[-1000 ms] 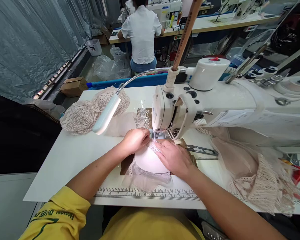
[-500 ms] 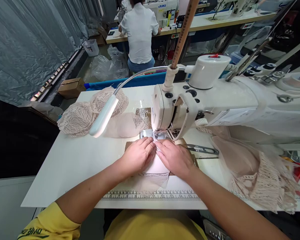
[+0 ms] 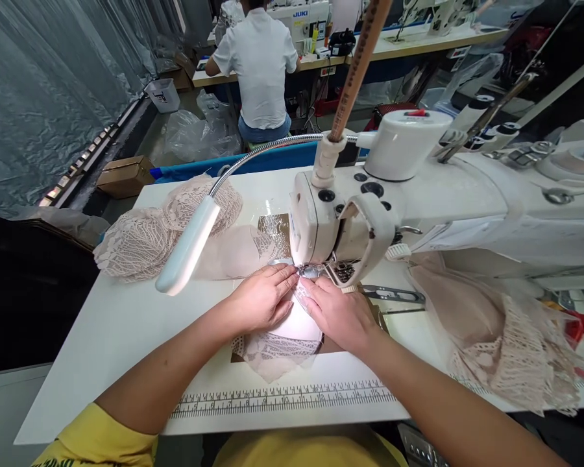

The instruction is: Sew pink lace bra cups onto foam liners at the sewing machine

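Observation:
A pale bra cup (image 3: 296, 327) with lace and sheer edging lies under the sewing machine (image 3: 316, 217), its front end close to the presser foot (image 3: 305, 270). My left hand (image 3: 265, 295) presses its left side, fingers together and the thumb low on the cloth. On the right, my right hand (image 3: 340, 311) holds the cup down, index finger and thumb against the lace strip by the needle area. Both sets of fingertips are close to the foot, and they hide part of the seam. The needle tip is too small to make out.
A lit lamp (image 3: 187, 246) on a bendy neck hangs left of the machine. Beige lace cups (image 3: 136, 243) lie behind it; more lace pieces (image 3: 506, 337) are at right, beside thread snips (image 3: 394, 294). A printed ruler (image 3: 292, 397) runs along the front edge. A person (image 3: 260, 71) sits beyond.
The view has shifted slightly. My hands have spread a little apart, the left one moving left, and more of the cup and its lace edge shows between and below them.

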Available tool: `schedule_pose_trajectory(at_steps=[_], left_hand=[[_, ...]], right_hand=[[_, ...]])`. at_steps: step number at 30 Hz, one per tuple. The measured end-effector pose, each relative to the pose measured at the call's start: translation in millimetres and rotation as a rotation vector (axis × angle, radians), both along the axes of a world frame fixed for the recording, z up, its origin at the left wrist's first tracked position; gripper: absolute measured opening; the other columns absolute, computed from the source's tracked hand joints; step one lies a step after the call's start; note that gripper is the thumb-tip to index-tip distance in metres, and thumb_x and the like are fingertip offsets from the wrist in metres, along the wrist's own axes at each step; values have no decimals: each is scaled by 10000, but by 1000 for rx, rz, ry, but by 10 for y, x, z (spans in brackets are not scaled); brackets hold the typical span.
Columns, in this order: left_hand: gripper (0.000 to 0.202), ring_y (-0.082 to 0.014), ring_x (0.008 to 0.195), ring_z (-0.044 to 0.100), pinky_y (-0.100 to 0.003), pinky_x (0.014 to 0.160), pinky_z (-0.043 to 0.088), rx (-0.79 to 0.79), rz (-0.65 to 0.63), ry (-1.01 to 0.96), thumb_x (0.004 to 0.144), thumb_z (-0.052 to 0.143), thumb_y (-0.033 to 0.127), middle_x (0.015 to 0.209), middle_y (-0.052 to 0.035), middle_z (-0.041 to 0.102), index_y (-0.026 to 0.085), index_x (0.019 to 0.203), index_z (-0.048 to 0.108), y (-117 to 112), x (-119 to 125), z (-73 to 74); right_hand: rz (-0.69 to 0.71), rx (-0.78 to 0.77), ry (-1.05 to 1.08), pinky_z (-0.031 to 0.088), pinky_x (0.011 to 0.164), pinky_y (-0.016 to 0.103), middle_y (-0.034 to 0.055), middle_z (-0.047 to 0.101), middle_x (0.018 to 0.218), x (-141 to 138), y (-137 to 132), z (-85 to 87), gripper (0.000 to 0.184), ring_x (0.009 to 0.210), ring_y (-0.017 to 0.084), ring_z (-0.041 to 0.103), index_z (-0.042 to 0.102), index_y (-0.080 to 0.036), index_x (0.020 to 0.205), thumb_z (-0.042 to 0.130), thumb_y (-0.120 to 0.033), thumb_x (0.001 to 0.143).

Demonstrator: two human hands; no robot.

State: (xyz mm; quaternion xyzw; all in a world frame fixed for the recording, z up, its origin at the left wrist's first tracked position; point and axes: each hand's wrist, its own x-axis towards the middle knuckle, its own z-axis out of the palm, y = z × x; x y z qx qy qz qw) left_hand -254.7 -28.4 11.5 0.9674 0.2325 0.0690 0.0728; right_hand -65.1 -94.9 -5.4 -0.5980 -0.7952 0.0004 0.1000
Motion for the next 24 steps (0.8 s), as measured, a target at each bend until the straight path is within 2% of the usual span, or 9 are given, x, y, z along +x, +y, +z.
schedule_pose_trajectory(at_steps=[7,10,12,17,24], left_hand=[[371,-286,1153,539,-477,1003,415,89,-45,58,912,440,196,1299,-130,581,103,1244,578,96,-65,97],[330,-287,1140,522,-475,997,399,167,-66,42,896,439,127,1277,-158,579,69,1175,606,50,-77,103],[298,-268,1106,529,-462,986,404,164,-78,-9,904,429,123,1222,-165,597,70,1128,620,-3,-65,68],[261,-229,943,558,-452,921,441,104,-48,-113,923,415,153,1020,-130,632,112,1076,623,-98,-12,-50],[273,-234,878,533,-393,781,486,64,5,-144,932,439,196,956,-134,610,102,1126,606,-138,10,-51]], right_hand=[[25,6,134,481,691,258,66,708,958,94,22,-4,319,807,172,640,685,-218,1098,425,-200,914],[25,33,189,483,699,260,70,707,928,141,17,4,336,801,172,633,687,-214,1089,402,-183,914],[28,52,212,480,692,258,69,705,922,153,8,12,348,790,170,629,685,-213,1093,387,-183,917],[68,85,163,427,600,229,40,702,878,132,-22,26,355,681,134,595,691,-223,1098,399,-164,904],[125,143,34,308,478,264,5,659,751,105,-36,8,338,566,125,506,724,-235,1017,441,-131,863]])
